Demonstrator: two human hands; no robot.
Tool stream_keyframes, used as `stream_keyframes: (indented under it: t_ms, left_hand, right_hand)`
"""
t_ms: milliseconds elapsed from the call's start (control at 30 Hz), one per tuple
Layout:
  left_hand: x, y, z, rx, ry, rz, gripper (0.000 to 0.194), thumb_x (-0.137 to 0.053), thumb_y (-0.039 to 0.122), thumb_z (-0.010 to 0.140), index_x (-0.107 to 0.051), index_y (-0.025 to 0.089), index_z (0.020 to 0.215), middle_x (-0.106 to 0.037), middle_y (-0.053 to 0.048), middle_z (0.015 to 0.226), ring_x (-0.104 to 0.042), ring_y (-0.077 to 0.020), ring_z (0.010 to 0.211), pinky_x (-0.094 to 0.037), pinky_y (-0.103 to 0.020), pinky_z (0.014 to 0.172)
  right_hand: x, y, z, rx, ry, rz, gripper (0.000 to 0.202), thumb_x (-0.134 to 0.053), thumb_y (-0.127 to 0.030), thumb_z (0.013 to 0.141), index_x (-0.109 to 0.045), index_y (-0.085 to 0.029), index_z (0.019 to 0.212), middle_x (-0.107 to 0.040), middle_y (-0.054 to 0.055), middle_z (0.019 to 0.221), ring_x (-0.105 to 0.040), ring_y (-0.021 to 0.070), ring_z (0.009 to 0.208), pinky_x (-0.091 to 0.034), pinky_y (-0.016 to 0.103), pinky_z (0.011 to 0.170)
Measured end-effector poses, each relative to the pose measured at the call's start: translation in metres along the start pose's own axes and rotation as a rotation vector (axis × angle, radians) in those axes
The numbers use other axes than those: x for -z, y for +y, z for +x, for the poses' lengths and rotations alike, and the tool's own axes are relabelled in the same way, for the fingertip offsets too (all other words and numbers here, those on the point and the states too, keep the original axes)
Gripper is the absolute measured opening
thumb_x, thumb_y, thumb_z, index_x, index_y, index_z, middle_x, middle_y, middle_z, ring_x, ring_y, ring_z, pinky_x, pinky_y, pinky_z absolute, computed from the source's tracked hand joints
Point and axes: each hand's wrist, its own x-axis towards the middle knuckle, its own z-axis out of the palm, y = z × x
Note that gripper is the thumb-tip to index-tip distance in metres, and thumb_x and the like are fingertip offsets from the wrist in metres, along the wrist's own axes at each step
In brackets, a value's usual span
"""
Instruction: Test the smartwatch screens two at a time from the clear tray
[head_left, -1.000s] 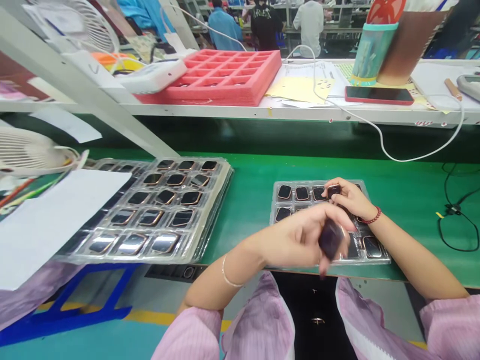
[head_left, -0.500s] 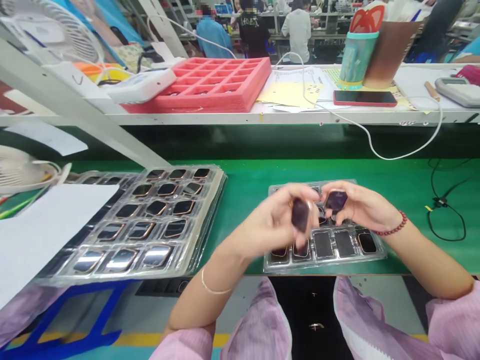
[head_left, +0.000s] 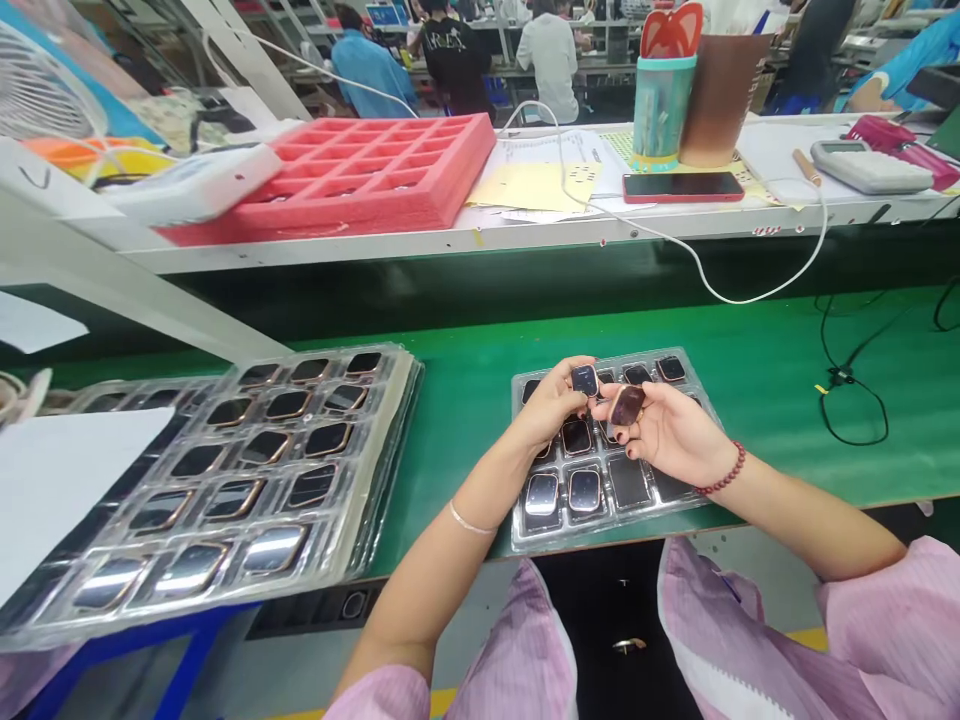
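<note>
My left hand point(head_left: 555, 400) pinches a smartwatch body point(head_left: 585, 380) with a dark glass face and a thin gold rim. Close beside it, my right hand point(head_left: 679, 425) grips a second smartwatch body point(head_left: 627, 405), tilted, its dark reddish face showing. Both hands are over a clear plastic tray point(head_left: 540, 540) on the green bench. Watch bodies lie in many of its pockets, among them one with a bright reflection point(head_left: 541, 494). At least one front pocket point(head_left: 628, 482) holds no watch. The hands hide the tray's middle.
To the left stands a stack of clear trays point(head_left: 394, 440) full of watch bodies, partly under a white sheet point(head_left: 75, 480). A black cable point(head_left: 844, 378) lies at right. The shelf point(head_left: 525, 228) holds a red foam tray point(head_left: 442, 190), a phone point(head_left: 682, 187) and cups; a white cord point(head_left: 701, 270) hangs down.
Both hands have come down and away from me, still holding watch bodies, over the tray. Two front-left watch faces now show uncovered. The whole view has shifted, so the bench appears further left.
</note>
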Motion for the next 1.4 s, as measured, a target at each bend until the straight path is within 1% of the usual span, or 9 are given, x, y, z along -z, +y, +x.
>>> stream_keyframes:
  t_ms: [133, 333, 500, 667, 900, 1033, 1167, 1267, 1400]
  left_hand:
    - [0.006, -0.005, 0.001, -0.011, 0.015, 0.029, 0.056, -0.067, 0.011, 0.063, -0.059, 0.019, 0.118, -0.063, 0.002, 0.084, -0.055, -0.0087, 0.062, -0.044, -0.021, 0.057]
    - [0.005, -0.005, -0.003, -0.014, -0.001, 0.038, 0.057, -0.068, 0.012, 0.066, -0.057, 0.020, 0.121, -0.064, 0.002, 0.083, -0.057, -0.0095, 0.063, -0.045, -0.021, 0.058]
    - [0.002, -0.002, -0.004, -0.005, -0.015, 0.025, 0.056, -0.066, 0.011, 0.066, -0.056, 0.019, 0.120, -0.068, -0.002, 0.096, -0.064, -0.0110, 0.070, -0.046, -0.022, 0.060]
    - [0.004, -0.006, 0.000, -0.025, -0.029, 0.061, 0.058, -0.062, 0.012, 0.064, -0.053, 0.017, 0.121, -0.068, -0.001, 0.093, -0.062, -0.0098, 0.063, -0.042, -0.021, 0.055]
    - [0.001, -0.005, -0.001, -0.022, -0.021, 0.070, 0.057, -0.061, 0.013, 0.064, -0.052, 0.018, 0.121, -0.067, -0.002, 0.095, -0.063, -0.0102, 0.065, -0.042, -0.021, 0.055]
    - [-0.004, 0.002, 0.001, 0.002, -0.034, 0.106, 0.059, -0.062, 0.012, 0.065, -0.053, 0.018, 0.123, -0.067, -0.002, 0.094, -0.065, -0.0122, 0.068, -0.042, -0.021, 0.054]
    - [-0.006, 0.005, 0.002, -0.038, -0.007, 0.096, 0.055, -0.066, 0.012, 0.067, -0.057, 0.019, 0.120, -0.069, -0.004, 0.097, -0.065, -0.0138, 0.072, -0.048, -0.024, 0.062]
    - [-0.005, 0.000, 0.000, -0.088, 0.027, 0.098, 0.048, -0.070, 0.012, 0.067, -0.059, 0.018, 0.113, -0.069, -0.004, 0.098, -0.065, -0.0149, 0.079, -0.052, -0.027, 0.072]
    - [-0.003, -0.006, -0.001, -0.116, 0.053, 0.104, 0.042, -0.073, 0.016, 0.070, -0.058, 0.017, 0.109, -0.068, -0.003, 0.093, -0.063, -0.0135, 0.076, -0.052, -0.027, 0.072]
  right_hand:
    - [0.016, 0.004, 0.013, -0.012, 0.054, 0.072, 0.047, -0.025, -0.033, 0.106, -0.064, -0.013, 0.120, -0.077, 0.014, 0.104, -0.066, 0.0135, 0.064, -0.058, 0.022, 0.055]
    - [0.010, 0.006, 0.007, 0.022, -0.054, 0.030, 0.031, -0.041, -0.027, 0.102, -0.062, -0.015, 0.121, -0.074, 0.009, 0.101, -0.069, 0.0141, 0.073, -0.062, 0.024, 0.065]
    - [-0.027, 0.010, -0.023, -0.008, -0.284, -0.073, 0.034, -0.073, -0.043, 0.089, -0.063, -0.016, 0.108, -0.069, 0.008, 0.108, -0.075, 0.0197, 0.087, -0.063, 0.024, 0.067]
    - [-0.075, 0.020, -0.060, -0.111, -0.482, -0.113, 0.048, -0.079, -0.051, 0.085, -0.057, -0.017, 0.110, -0.067, 0.009, 0.101, -0.071, 0.0146, 0.075, -0.057, 0.024, 0.062]
    - [-0.094, 0.020, -0.076, -0.024, -0.474, -0.181, 0.049, -0.085, -0.047, 0.080, -0.058, -0.017, 0.107, -0.067, 0.007, 0.098, -0.064, 0.0102, 0.073, -0.052, 0.023, 0.070]
    - [-0.096, 0.008, -0.079, -0.136, -0.411, -0.320, 0.046, -0.083, -0.050, 0.082, -0.058, -0.022, 0.108, -0.071, 0.008, 0.103, -0.069, 0.0144, 0.078, -0.055, 0.027, 0.075]
    - [-0.067, -0.015, -0.048, -0.011, -0.350, -0.298, 0.049, -0.085, -0.052, 0.079, -0.055, -0.022, 0.104, -0.075, 0.007, 0.101, -0.073, 0.0165, 0.069, -0.061, 0.027, 0.063]
    - [-0.017, -0.035, -0.005, 0.229, -0.124, -0.431, 0.046, -0.080, -0.049, 0.084, -0.061, -0.019, 0.113, -0.075, 0.011, 0.110, -0.076, 0.0183, 0.078, -0.063, 0.026, 0.063]
    - [0.047, -0.045, 0.037, 0.297, 0.121, -0.610, 0.034, -0.070, -0.028, 0.090, -0.061, -0.020, 0.122, -0.074, 0.011, 0.117, -0.076, 0.0173, 0.085, -0.066, 0.028, 0.068]
